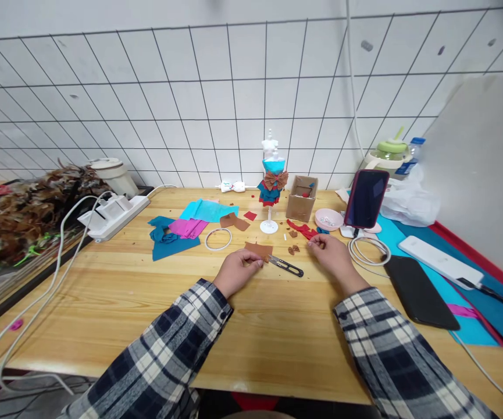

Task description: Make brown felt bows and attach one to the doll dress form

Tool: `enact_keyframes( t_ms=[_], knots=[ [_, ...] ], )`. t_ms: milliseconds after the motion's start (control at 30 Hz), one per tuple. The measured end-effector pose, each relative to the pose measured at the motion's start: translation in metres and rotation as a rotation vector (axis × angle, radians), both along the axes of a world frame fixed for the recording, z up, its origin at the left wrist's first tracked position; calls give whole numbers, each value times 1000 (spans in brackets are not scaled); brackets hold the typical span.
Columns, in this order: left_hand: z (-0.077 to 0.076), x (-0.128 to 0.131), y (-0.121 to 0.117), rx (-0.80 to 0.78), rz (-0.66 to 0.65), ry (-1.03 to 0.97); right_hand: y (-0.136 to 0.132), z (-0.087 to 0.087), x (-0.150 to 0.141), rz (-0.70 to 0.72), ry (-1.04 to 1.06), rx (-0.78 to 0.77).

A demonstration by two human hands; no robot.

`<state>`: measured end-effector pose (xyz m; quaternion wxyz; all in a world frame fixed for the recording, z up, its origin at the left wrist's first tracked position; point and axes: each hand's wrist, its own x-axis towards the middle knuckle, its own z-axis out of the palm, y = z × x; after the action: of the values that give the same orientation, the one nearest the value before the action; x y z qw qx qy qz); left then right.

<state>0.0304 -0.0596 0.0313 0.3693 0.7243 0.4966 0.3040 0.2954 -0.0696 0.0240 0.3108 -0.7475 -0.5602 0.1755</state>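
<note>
My left hand [237, 271] rests on the table with thumb and fingertips pressed together at the lower edge of a brown fabric piece [257, 249]. Whatever lies between those fingertips is too small to tell. Thread snips [286, 266] lie just right of it, their blades against the brown piece. My right hand [333, 256] is closed in a pinch, below a strip of red fabric [302, 228]; its fingertips hide anything held. Small brown scraps [293, 249] lie between the hands. Behind them stands a little white dress form [270, 144] dressed in blue and red ruffles [268, 193] with a brown bow [275, 180].
A cardboard box [302, 199] and a pink bowl [328, 219] stand behind my right hand. Blue fabric [172, 248], magenta fabric [189, 227] and a white ring [218, 239] lie left. Phones [367, 199], a power bank [439, 260] and cables occupy the right; a power strip [118, 216] sits left.
</note>
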Motion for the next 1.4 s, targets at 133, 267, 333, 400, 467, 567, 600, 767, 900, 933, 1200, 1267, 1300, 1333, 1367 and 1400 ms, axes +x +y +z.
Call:
enact_keyframes(
  t_ms=[133,267,333,400,467,567,600,767,900,933,1200,1267,1300,1333,1367,1400],
  knots=[
    [1,1,-2,-17,17,-24,-15,8,-38,279,619,39],
    [-1,1,-1,-12,14,-39,-30,12,-78,412,828,-160],
    [-4,1,0,-19,7,-45,-33,11,-89,411,812,-178],
    [-7,2,0,-38,-5,-53,-33,10,-92,387,774,-160],
    [-9,3,0,-55,-19,-64,-32,7,-91,362,729,-127],
    [-9,5,-2,-56,-25,-69,-29,2,-87,358,672,-115],
    [-9,6,-2,-50,-23,-67,-28,0,-86,358,661,-118],
    [-5,9,-6,-49,-19,-73,-26,-6,-85,334,610,-107],
    [-2,10,-8,-70,-18,-91,-26,-10,-85,315,580,-108],
    [-2,10,-9,-71,-20,-92,-26,-11,-85,309,571,-103],
    [-2,11,-7,-51,-34,-81,-25,-14,-87,291,495,-71],
    [-2,11,-7,-54,-34,-81,-25,-13,-88,291,485,-63],
    [-1,11,-7,-56,-33,-81,-25,-13,-89,293,480,-58],
    [-1,12,-7,-58,-32,-82,-26,-13,-89,294,475,-55],
    [0,12,-7,-59,-33,-82,-26,-13,-89,293,468,-53],
    [1,12,-8,-61,-37,-84,-26,-12,-89,287,460,-51]
  ],
)
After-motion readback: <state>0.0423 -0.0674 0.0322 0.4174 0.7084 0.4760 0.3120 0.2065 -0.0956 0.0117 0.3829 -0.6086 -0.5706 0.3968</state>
